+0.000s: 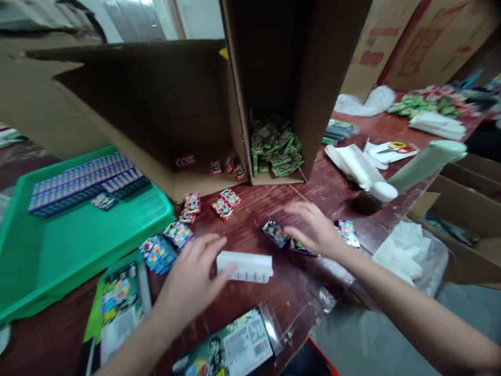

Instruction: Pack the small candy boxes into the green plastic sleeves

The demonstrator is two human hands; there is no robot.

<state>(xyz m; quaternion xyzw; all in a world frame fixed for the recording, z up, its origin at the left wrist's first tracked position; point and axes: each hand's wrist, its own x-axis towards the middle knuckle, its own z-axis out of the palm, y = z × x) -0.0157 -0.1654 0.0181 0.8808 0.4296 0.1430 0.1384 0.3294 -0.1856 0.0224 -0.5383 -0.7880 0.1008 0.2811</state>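
My left hand (193,277) hovers low over the dark red table (274,209), fingers stretched toward a small white box (246,267) that its fingertips touch. My right hand (311,228) lies fingers-spread on dark colourful card packs (275,232), with another pack (347,232) just right of it. Red packs (226,203) and blue packs (168,245) lie in small piles in front of my hands.
A green tray (78,245) with rows of blue packs stands at left. Two open cardboard boxes (164,115) lie on their sides behind, one holding green packs (276,149). Printed sleeves (230,347) lie near me. White bags, scissors (395,148) and a brush (410,175) lie right.
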